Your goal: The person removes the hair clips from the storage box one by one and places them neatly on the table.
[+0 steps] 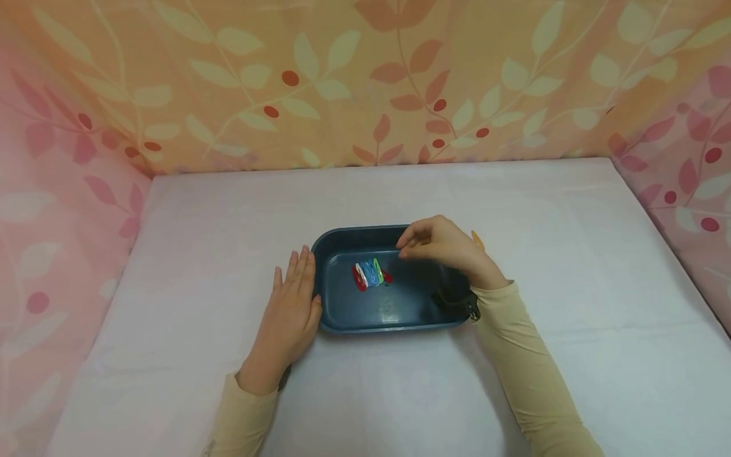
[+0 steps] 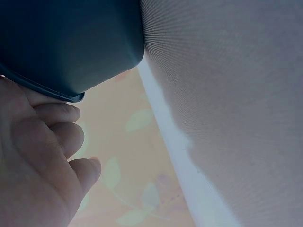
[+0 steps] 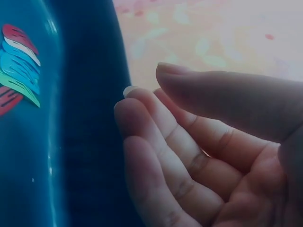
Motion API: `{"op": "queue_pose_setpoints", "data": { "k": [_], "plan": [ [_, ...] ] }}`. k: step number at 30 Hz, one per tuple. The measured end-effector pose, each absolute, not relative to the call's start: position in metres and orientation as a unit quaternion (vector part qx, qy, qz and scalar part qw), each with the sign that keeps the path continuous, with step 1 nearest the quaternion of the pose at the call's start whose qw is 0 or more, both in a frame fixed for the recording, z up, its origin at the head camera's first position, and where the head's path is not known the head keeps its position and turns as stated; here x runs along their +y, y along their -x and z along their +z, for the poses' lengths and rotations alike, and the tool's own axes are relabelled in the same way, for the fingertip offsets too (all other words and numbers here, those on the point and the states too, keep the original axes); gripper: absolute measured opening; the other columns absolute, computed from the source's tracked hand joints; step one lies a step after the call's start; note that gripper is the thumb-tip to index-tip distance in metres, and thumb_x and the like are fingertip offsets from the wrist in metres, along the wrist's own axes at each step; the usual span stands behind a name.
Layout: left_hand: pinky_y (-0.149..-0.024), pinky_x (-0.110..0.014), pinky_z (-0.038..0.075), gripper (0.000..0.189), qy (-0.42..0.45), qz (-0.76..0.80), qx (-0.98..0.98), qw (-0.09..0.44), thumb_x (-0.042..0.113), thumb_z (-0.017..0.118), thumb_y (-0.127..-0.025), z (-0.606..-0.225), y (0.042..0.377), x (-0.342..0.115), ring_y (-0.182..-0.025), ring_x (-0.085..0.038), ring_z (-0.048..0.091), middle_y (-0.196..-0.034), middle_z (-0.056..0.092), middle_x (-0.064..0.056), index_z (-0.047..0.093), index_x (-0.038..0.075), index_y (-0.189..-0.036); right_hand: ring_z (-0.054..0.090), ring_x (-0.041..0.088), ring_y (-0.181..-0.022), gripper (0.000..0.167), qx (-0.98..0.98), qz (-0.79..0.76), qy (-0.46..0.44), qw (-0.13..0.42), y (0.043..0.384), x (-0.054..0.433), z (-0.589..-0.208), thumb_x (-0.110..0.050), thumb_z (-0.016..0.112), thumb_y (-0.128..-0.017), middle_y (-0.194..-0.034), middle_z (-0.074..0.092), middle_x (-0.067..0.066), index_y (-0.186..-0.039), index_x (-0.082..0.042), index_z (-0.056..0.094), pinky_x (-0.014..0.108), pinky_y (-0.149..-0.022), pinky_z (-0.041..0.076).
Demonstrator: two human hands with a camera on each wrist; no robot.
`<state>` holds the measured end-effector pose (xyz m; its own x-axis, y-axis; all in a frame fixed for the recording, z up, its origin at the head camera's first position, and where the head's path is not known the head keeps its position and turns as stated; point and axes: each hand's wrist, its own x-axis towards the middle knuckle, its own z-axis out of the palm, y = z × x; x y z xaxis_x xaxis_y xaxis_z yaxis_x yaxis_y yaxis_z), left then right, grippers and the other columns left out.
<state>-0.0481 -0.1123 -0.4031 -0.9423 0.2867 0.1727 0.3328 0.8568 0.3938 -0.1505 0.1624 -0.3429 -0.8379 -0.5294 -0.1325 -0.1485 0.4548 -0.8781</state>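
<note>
A dark blue tray (image 1: 394,324) stands on the table. Side by side on its floor lie several snap hair clips (image 1: 370,273) in red, white, blue and green; a red clip (image 3: 8,98) sits at the end of the row, beside the green one. My left hand (image 1: 294,304) rests along the tray's left rim, fingers straight. In the left wrist view its fingers (image 2: 66,135) show just under the rim. My right hand (image 1: 440,244) hovers over the tray's far right part, its fingers loosely bent. Nothing shows between thumb and fingertips in the right wrist view.
White cloth (image 1: 228,222) covers the table around the tray. A small orange-yellow piece (image 1: 477,241) shows just beyond my right wrist, partly hidden by it. Patterned curtains (image 1: 342,82) stand behind the table and at both sides. A black device (image 1: 459,304) hangs under my right wrist.
</note>
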Motion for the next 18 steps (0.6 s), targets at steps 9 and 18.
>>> {"op": "queue_pose_setpoints", "data": {
  "k": [9, 18],
  "plan": [
    [-0.111, -0.055, 0.008, 0.064, 0.163, -0.214, -0.962, 0.053, 0.016, 0.046, -0.092, -0.403, 0.049, -0.112, -0.143, -0.029, 0.006, -0.156, 0.012, -0.016, 0.02, -0.006, -0.147, 0.063, 0.02, -0.075, 0.016, 0.833, -0.458, 0.213, 0.226, 0.155, 0.15, -0.348, -0.004, 0.069, -0.082, -0.081, 0.07, 0.009, -0.093, 0.008, 0.067, 0.03, -0.072, 0.051],
    [-0.111, -0.055, 0.008, 0.064, 0.16, -0.216, -0.962, 0.045, 0.016, 0.045, -0.092, -0.403, 0.049, -0.113, -0.143, -0.03, 0.006, -0.156, 0.012, -0.017, 0.019, -0.006, -0.147, 0.064, 0.022, -0.073, 0.013, 0.822, -0.459, 0.224, 0.251, 0.161, 0.141, -0.361, -0.001, 0.067, -0.083, -0.08, 0.07, 0.009, -0.092, 0.008, 0.067, 0.03, -0.07, 0.052]
  ]
}}
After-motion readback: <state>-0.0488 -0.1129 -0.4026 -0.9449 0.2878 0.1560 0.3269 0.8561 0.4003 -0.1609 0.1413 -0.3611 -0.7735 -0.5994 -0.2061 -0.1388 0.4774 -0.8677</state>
